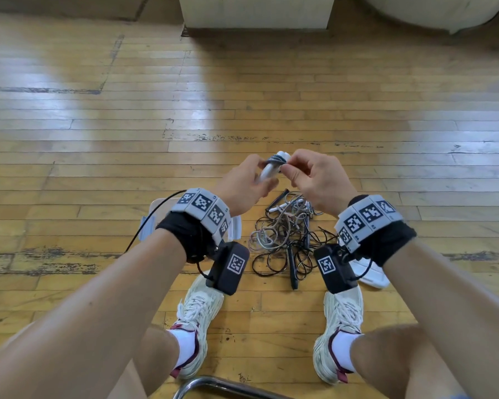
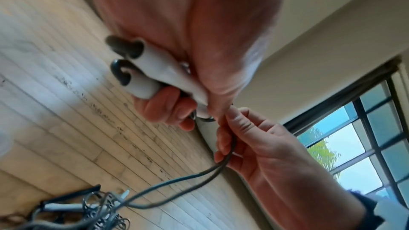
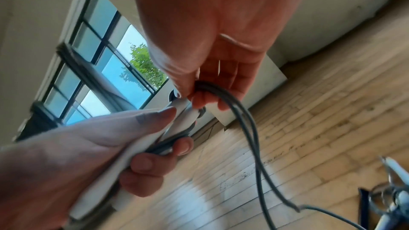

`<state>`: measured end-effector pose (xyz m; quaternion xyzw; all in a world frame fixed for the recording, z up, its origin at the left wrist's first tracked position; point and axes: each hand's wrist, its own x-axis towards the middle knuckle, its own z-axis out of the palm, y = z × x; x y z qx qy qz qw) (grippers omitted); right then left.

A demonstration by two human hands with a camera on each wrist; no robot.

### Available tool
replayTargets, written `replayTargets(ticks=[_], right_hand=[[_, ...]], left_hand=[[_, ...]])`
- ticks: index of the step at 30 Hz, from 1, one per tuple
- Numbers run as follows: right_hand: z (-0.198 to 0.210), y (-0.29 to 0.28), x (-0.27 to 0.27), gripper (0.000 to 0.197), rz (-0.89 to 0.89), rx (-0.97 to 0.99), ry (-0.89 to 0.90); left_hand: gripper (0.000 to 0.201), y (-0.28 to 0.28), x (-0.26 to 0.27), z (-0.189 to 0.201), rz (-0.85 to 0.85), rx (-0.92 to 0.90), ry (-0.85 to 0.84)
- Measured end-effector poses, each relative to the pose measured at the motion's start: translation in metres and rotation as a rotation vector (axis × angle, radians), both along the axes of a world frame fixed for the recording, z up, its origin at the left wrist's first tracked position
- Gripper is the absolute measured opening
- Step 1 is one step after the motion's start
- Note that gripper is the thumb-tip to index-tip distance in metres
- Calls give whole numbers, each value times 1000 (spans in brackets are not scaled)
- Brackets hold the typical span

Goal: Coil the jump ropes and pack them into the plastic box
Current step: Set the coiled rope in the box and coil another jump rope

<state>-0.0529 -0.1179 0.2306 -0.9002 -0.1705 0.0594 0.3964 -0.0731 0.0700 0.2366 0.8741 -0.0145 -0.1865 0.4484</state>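
My left hand (image 1: pixel 264 175) grips two white jump-rope handles (image 1: pixel 270 169) side by side, with grey cord wound round their top. In the left wrist view the handles (image 2: pixel 150 78) show dark end caps. My right hand (image 1: pixel 290 169) pinches the grey cord (image 3: pixel 250 128) right at the handles, and a doubled length of it hangs down to the tangled pile of ropes (image 1: pixel 285 240) on the floor. The clear plastic box (image 1: pixel 159 204) sits on the floor, mostly hidden behind my left wrist.
A white lid-like panel (image 1: pixel 372 273) lies on the wooden floor right of the pile. My two shoes (image 1: pixel 196 321) flank the pile's near side. A metal chair tube (image 1: pixel 213 383) is at the bottom edge. A white cabinet base (image 1: pixel 257 12) stands far ahead.
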Motion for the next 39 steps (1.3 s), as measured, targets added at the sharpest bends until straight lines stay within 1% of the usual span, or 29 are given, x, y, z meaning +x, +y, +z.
replayTargets(ticks=[2, 4, 5, 7, 9, 11, 13, 17, 19, 21, 23, 25, 27, 29, 30, 32, 34, 37, 39], right_hand=[[4, 3, 0, 16, -21, 127, 137], [8, 7, -1, 16, -39, 288, 269], [10, 9, -1, 19, -52, 360, 335], [14, 10, 0, 33, -79, 482, 494], [17, 8, 0, 42, -67, 535, 615], [17, 5, 1, 37, -30, 552, 650], [17, 4, 1, 28, -7, 565, 645], [20, -1, 4, 17, -12, 572, 638], [21, -3, 6, 13, -43, 594, 620], [21, -2, 6, 11, -70, 589, 595], [20, -1, 6, 21, -96, 560, 622], [19, -1, 6, 39, -128, 515, 725], [20, -3, 5, 50, -133, 474, 840], [20, -3, 3, 47, -95, 468, 930], [20, -3, 3, 43, -72, 480, 965], [19, -4, 4, 35, -46, 546, 1019], [19, -4, 5, 33, -40, 607, 1029], [20, -3, 4, 29, -20, 614, 970], [21, -2, 3, 24, 13, 605, 920]], left_hand=[[32, -3, -2, 3, 52, -138, 29], [28, -5, -3, 7, 110, -237, 48], [27, -5, -3, 9, 140, -274, 57], [24, -3, -1, 14, 207, -340, 67], [24, -1, -1, 18, 231, -382, 69], [23, 0, -2, 20, 221, -395, 61], [25, -1, -2, 21, 209, -422, 55], [25, 1, -1, 21, 177, -436, 76], [24, 1, 0, 22, 167, -392, 80], [22, 1, 1, 20, 156, -289, 55], [19, 2, 3, 16, 125, -153, 18], [18, 3, 3, 13, 53, 35, -40], [16, 4, 1, 9, -37, 261, -146], [12, 4, -1, 9, -87, 444, -274], [12, 4, -2, 9, -103, 499, -325], [15, 5, -3, 8, -131, 555, -385], [17, 6, -2, 8, -145, 578, -390], [18, 5, -2, 8, -148, 577, -384], [17, 5, -1, 9, -119, 531, -334]])
